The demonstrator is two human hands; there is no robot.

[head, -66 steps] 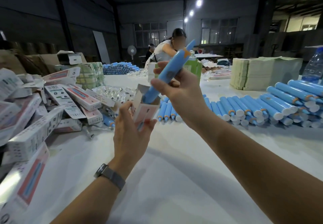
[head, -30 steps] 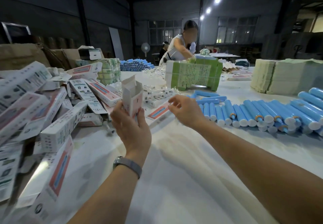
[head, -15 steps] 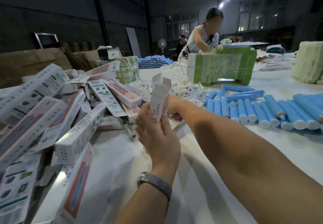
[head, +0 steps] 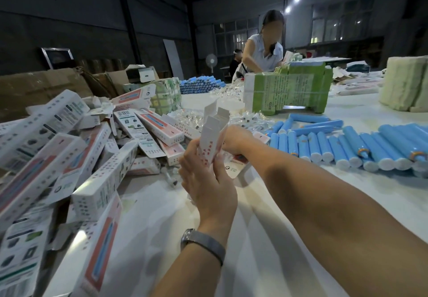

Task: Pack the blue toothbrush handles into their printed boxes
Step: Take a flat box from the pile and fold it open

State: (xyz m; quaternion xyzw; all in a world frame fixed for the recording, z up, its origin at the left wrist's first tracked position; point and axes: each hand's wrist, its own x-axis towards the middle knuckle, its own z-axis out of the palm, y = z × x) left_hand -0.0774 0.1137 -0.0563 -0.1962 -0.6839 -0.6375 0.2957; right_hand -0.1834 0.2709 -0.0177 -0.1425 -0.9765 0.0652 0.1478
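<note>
Left hand (head: 206, 180) grips upright box (head: 212, 138); right hand (head: 236, 138) behind.

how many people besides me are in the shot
2. One person leans over the far end of the table behind the green printed stack; another sits farther back, left of the first. Others may be hidden.

The upright white printed carton (head: 212, 139) hides the right hand (head: 234, 140)'s fingers, so their grip cannot be told. The row of blue cylindrical toothbrush handles (head: 347, 148) is cut off at the right edge; the heap of closed white cartons (head: 58, 157) at the left.
</note>
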